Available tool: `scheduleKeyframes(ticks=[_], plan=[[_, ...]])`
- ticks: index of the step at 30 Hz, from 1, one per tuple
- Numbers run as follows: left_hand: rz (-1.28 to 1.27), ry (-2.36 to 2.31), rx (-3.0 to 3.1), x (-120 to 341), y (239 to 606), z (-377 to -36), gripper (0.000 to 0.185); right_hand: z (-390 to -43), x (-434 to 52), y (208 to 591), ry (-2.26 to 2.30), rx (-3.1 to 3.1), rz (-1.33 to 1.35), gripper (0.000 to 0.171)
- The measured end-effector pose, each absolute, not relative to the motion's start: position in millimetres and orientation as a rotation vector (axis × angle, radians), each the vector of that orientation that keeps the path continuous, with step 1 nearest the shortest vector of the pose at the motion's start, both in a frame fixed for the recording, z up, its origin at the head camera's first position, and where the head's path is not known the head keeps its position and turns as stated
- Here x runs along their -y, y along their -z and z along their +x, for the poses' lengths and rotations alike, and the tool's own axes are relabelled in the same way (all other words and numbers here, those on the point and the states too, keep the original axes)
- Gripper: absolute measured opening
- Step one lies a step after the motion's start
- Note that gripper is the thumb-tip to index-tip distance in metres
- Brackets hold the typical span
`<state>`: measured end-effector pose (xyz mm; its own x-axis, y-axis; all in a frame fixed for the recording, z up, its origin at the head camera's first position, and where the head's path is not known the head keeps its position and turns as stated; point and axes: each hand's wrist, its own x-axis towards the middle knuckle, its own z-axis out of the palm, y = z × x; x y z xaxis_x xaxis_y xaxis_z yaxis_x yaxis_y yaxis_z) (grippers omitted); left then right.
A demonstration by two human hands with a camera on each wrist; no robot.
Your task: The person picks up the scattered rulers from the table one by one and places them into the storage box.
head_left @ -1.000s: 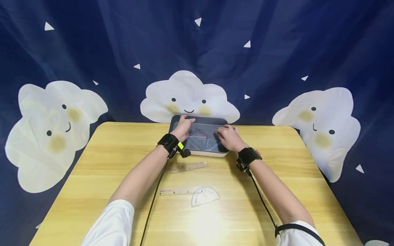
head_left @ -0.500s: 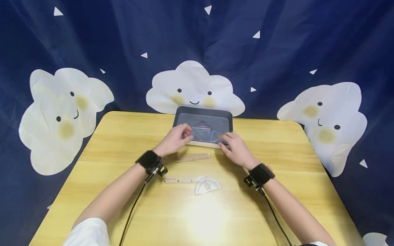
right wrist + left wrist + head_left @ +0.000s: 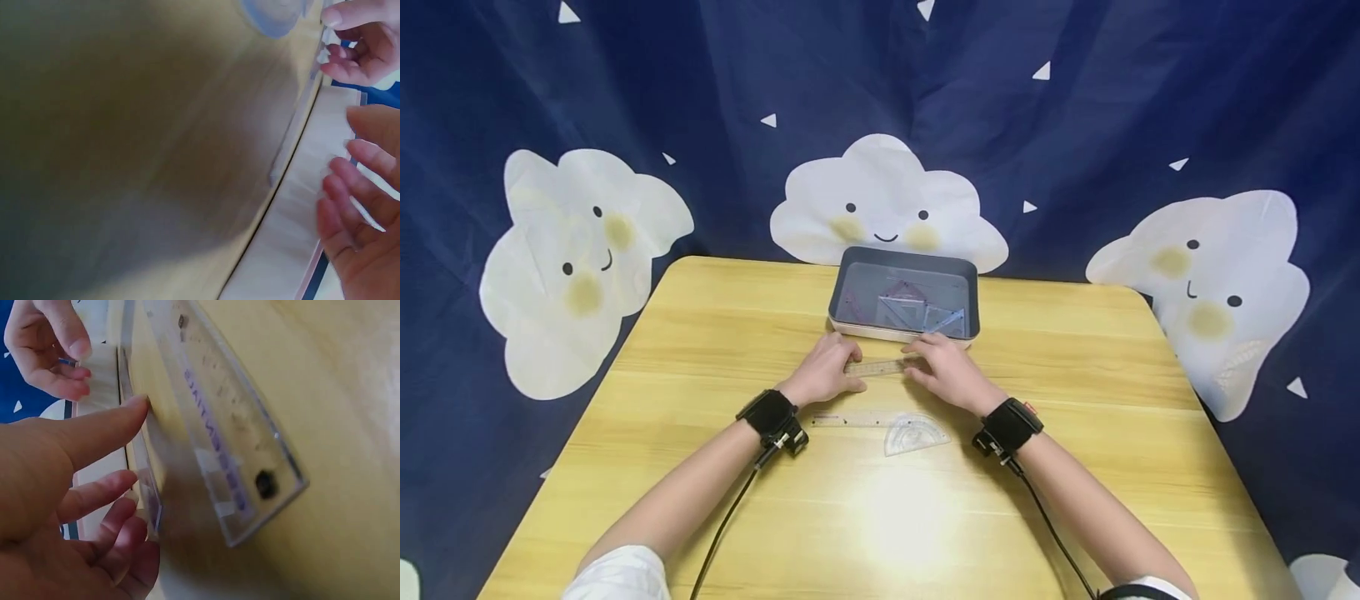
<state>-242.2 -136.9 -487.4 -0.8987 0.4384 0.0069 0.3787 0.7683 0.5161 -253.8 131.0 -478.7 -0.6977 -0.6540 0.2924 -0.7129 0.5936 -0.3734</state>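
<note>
Both hands, left (image 3: 824, 372) & right (image 3: 946, 373), pinch ends of clear plastic straight ruler (image 3: 877, 367) on worktop (image 3: 1075, 400), just before grey rectangular tray (image 3: 903, 332) at far edge.

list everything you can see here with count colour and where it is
table: 1, light wood, fills the foreground
tray: 1, grey inside with a pale rim, far middle of the table
set squares: clear plastic, several overlapping in the tray, exact count unclear
near-tray ruler: 1, clear, flat on the table just in front of the tray, between the two hands
second ruler: 1, clear, nearer the person
protractor: 1, clear half-circle, at the second ruler's right end
backdrop: 1, dark blue cloth with white smiling clouds and small triangles
wrist bands: 2, black, cables trailing
left hand: at the near-tray ruler's left end, fingers on it
right hand: at its right end
</note>
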Motion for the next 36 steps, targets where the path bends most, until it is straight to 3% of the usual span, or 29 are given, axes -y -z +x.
scheduleKeyframes(ticks=[9, 23, 36], plan=[[0.646, -0.898, -2.795, 133.8, 492.9, -247.4, 0.025, -257.0, -126.3, 485.6, -0.612, 2.757, 1.251, 0.034], [0.666, -1.154, -2.53, 145.6, 486.1, -248.7, 0.014, -256.8, -130.9, 478.3, -0.983, 2.838, 1.337, 0.003], [0.598, -1.472, -2.515, 140.5, 439.6, -272.0, 0.018, -267.8, -153.4, 450.6, -1.264, 2.751, 1.109, 0.013]])
